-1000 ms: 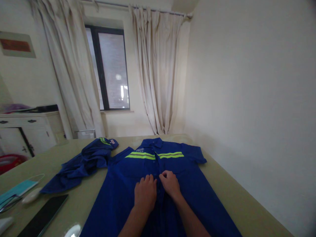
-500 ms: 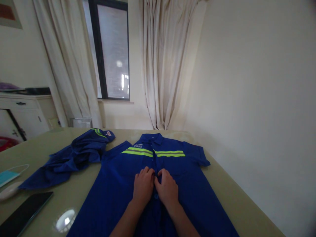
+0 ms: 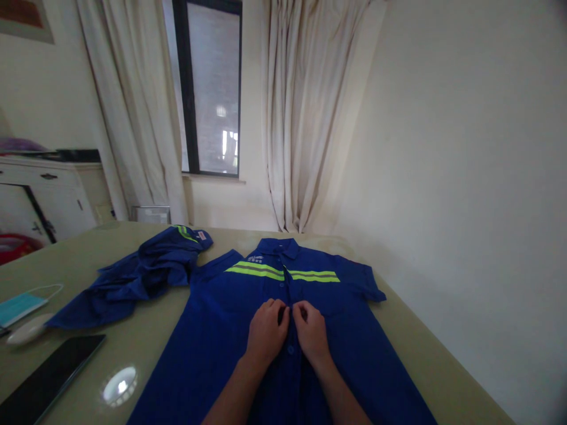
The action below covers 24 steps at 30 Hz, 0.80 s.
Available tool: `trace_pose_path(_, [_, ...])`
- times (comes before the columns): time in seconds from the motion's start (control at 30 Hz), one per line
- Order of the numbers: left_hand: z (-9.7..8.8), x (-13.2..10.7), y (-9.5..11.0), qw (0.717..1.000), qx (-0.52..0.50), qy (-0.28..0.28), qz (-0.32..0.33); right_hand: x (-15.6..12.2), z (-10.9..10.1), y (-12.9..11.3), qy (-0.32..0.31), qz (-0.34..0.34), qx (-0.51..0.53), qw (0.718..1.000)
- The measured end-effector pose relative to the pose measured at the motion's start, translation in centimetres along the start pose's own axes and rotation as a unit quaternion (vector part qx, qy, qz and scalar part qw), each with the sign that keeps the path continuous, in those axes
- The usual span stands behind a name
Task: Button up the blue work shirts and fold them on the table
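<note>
A blue short-sleeved work shirt (image 3: 212, 342) with yellow reflective chest stripes lies flat, front up, on the table. My left hand (image 3: 266, 333) and my right hand (image 3: 312, 332) rest side by side on its button placket at mid-chest. Both have fingers curled and pinched on the placket fabric near a button. One blue button shows just below my hands.
A second crumpled blue garment (image 3: 142, 274) lies to the left. A dark phone (image 3: 48, 381), a white mouse (image 3: 26, 332) and a blue face mask (image 3: 20, 306) sit at the table's left. The wall runs along the right; window and curtains stand behind.
My hands drew together on the shirt's placket, fingers now pinching the fabric. The camera view tipped and shifted slightly; the shirt has stayed flat.
</note>
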<state>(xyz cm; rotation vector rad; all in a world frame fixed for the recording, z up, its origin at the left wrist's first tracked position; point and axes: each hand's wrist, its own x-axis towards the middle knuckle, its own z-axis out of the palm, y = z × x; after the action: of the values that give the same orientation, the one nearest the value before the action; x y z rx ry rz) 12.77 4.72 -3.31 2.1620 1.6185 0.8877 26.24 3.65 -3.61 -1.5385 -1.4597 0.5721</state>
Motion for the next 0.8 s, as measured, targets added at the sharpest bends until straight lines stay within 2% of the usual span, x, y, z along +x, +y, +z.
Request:
trace_pose_path(0.13, [0.4,0.2,-0.3,1.0,0.008,-0.015,-0.003,0.1,0.1,0.3,0.017,-0.015,0.025,0.999])
trace_pose_path(0.27, [0.7,0.4,-1.0,0.997,-0.072,-0.011,-0.03,0.2,0.2,0.5,0.015,-0.017,0.042,0.999])
trace_pose_path(0.37, [0.6,0.6,-1.5,0.994,-0.103,-0.012,-0.045,0.2,0.4,0.7,0.018,-0.004,0.025,1.0])
trace_pose_path(0.47, [0.4,0.5,-1.3,0.994,-0.106,-0.002,-0.032,0.1,0.6,0.9,0.023,0.003,-0.02,1.0])
trace_pose_path(0.6, [0.1,0.0,-0.4,0.998,-0.041,0.036,0.038,-0.1,0.7,0.8,0.003,-0.007,-0.066,0.998])
trace_pose_path(0.8, [0.3,-0.3,0.1,0.993,0.067,0.04,0.09,0.1,0.7,0.7,-0.014,-0.012,-0.043,0.999])
